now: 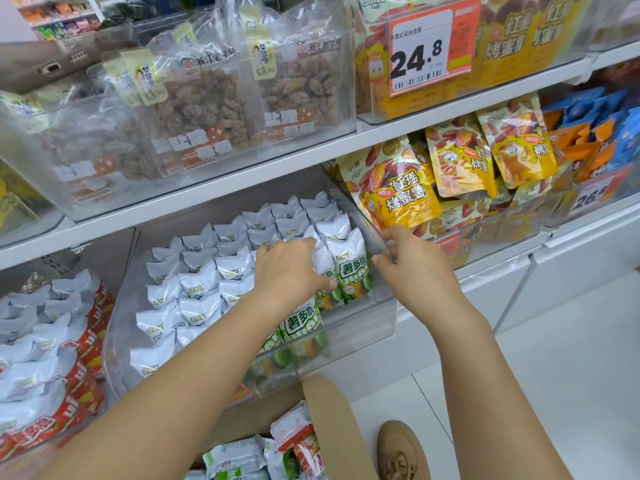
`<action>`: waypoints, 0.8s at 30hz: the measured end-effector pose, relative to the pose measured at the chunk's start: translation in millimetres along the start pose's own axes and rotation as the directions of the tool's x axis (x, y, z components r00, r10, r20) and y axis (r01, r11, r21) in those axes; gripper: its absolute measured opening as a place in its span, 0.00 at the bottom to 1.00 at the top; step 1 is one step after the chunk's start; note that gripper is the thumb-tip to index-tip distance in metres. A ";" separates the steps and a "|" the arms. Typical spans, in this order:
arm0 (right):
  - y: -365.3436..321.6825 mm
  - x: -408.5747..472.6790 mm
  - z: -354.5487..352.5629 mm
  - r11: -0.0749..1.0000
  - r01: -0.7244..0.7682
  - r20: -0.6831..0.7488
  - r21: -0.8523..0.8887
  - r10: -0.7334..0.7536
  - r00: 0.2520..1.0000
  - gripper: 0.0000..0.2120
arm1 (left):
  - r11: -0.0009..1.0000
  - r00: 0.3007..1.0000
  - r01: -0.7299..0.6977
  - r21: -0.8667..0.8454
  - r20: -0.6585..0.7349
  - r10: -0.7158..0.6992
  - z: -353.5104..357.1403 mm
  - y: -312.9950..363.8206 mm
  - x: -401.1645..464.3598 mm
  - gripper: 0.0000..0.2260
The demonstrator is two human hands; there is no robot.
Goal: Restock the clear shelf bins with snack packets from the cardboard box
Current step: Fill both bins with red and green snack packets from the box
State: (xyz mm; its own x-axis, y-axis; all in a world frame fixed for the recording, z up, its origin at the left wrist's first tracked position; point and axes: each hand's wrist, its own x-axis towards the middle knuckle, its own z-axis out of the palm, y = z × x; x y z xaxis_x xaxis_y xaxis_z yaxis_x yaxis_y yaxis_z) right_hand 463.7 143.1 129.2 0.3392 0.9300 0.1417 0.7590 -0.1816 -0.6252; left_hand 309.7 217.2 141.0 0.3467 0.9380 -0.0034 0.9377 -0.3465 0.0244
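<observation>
A clear shelf bin (360,327) on the lower shelf holds several rows of white and green snack packets (207,278) standing upright. My left hand (291,271) reaches into the bin and its fingers press against the packets in the right-hand row, beside a green packet (349,271). My right hand (412,261) pinches the bin's right wall at its top edge. Below, the cardboard box (332,420) stands open on the floor with green and red packets (263,455) inside.
A bin of red and white packets (52,358) sits to the left. Yellow sweet-potato packets (398,192) fill the bin to the right. Bags of nuts (207,109) and a 24.8 price tag (429,53) are on the upper shelf. A tan shoe (401,452) stands on the white floor.
</observation>
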 end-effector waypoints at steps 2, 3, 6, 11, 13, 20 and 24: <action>0.0 -0.1 0.6 1.000 0.006 -0.003 -0.004 -0.006 1.000 0.16 | 0.999 0.999 -0.003 -0.035 -0.054 0.001 2.7 0.3 1.8 0.20; 0.5 0.1 0.9 1.000 0.009 -0.005 -0.004 -0.009 1.000 0.16 | 0.999 0.997 -0.003 -0.046 -0.082 -0.001 4.6 1.2 1.9 0.23; 1.3 0.9 0.8 1.000 0.012 -0.008 -0.004 -0.012 1.000 0.16 | 0.999 0.990 -0.014 -0.042 -0.139 0.008 8.0 3.0 0.5 0.29; 0.6 1.2 2.0 1.000 0.020 -0.008 -0.020 -0.021 1.000 0.16 | 1.000 0.998 -0.002 0.015 -0.067 0.003 6.3 5.7 2.9 0.29; 0.4 -0.1 2.2 0.999 0.032 -0.001 -0.022 -0.032 0.999 0.17 | 1.000 0.999 -0.002 -0.014 -0.050 0.002 5.1 6.3 2.2 0.31; 8.3 -9.8 3.6 0.995 0.059 0.074 -0.082 -0.053 0.996 0.17 | 0.999 0.999 -0.009 -0.044 -0.050 0.006 6.6 -17.7 -32.9 0.40; 3.6 -21.8 5.1 0.994 0.011 0.028 -0.110 -0.008 1.000 0.21 | 0.992 0.998 0.027 -0.126 -0.060 -0.035 9.2 -24.1 -43.1 0.43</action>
State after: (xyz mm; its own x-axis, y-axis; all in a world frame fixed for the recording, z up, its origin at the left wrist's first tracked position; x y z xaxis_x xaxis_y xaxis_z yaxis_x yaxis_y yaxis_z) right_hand 456.2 123.8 120.0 0.3175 0.9399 0.1256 0.8191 -0.2051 -0.5357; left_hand 272.3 185.0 131.4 0.3115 0.9486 0.0555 0.9367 -0.3164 0.1502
